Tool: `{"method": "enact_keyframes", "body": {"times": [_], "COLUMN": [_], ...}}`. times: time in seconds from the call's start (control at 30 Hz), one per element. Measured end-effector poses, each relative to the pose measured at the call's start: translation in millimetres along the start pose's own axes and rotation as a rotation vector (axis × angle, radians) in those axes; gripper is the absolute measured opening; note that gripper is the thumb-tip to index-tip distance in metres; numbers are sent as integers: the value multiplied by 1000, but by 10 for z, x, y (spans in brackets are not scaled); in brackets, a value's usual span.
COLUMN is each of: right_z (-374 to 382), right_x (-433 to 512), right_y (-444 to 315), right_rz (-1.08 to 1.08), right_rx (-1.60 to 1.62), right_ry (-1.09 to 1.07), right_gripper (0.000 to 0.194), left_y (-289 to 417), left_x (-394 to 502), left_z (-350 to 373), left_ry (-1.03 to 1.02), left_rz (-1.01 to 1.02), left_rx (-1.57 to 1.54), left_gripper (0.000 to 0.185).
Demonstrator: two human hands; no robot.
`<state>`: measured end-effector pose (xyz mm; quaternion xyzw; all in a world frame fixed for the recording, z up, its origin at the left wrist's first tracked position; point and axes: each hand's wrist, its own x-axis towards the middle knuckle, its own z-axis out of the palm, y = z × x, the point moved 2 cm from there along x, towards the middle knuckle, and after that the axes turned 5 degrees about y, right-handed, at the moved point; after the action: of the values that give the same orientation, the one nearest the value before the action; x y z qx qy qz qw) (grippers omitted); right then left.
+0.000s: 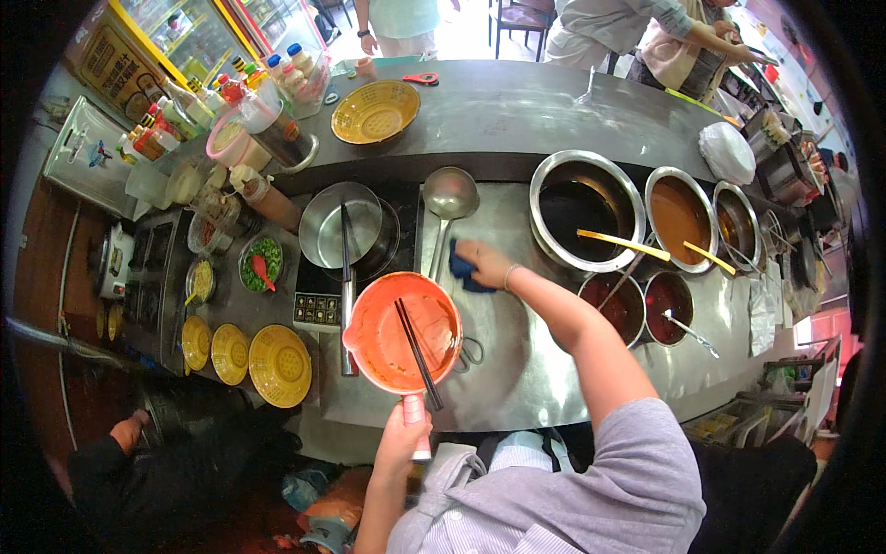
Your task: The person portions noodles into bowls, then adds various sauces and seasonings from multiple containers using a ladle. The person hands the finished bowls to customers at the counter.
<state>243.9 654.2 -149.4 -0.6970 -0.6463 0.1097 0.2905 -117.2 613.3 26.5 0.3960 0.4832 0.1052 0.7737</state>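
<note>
My left hand (403, 438) grips the handle of an orange saucepan (379, 331) near the counter's front edge. Black chopsticks (414, 350) lean inside this pan, which has reddish residue on its walls. My right hand (486, 263) presses a dark blue cloth (462, 266) against the steel counter (498, 318); the hand is slightly blurred. Just left of the cloth lies a large steel ladle (450, 194). Scissors (473, 352) are partly hidden behind the orange pan. A steel saucepan (325, 232) with other chopsticks (345, 242) stands on an induction cooker (318, 310).
Large steel pots of dark liquid (542, 201) and brown sauce (654, 215) stand right, with smaller red-filled pots (647, 305) below. Yellow bowls (280, 367) and chopped greens (271, 255) are left. Bottles (266, 197) crowd the back left. Another person's hand (129, 431) shows lower left.
</note>
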Motion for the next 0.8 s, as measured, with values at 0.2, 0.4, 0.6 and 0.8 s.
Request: {"method": "enact_keyframes", "body": {"times": [0.2, 0.4, 0.6, 0.8], "right_z": [252, -106, -61, 66], "right_x": [-255, -583, -297, -236], "right_y": [-451, -33, -76, -373], "right_rz": [-128, 440, 688, 779], "right_rx": [88, -265, 137, 297], "right_ry": [-38, 366, 511, 454], "right_gripper": [55, 43, 43, 61], "left_y": [82, 226, 400, 352], "left_x": [55, 111, 13, -228], "left_z": [24, 86, 53, -102], "left_ry": [-19, -19, -8, -9], "left_rz": [-32, 59, 93, 95], "left_rx": [13, 75, 44, 24], "left_gripper": [33, 31, 34, 36]}}
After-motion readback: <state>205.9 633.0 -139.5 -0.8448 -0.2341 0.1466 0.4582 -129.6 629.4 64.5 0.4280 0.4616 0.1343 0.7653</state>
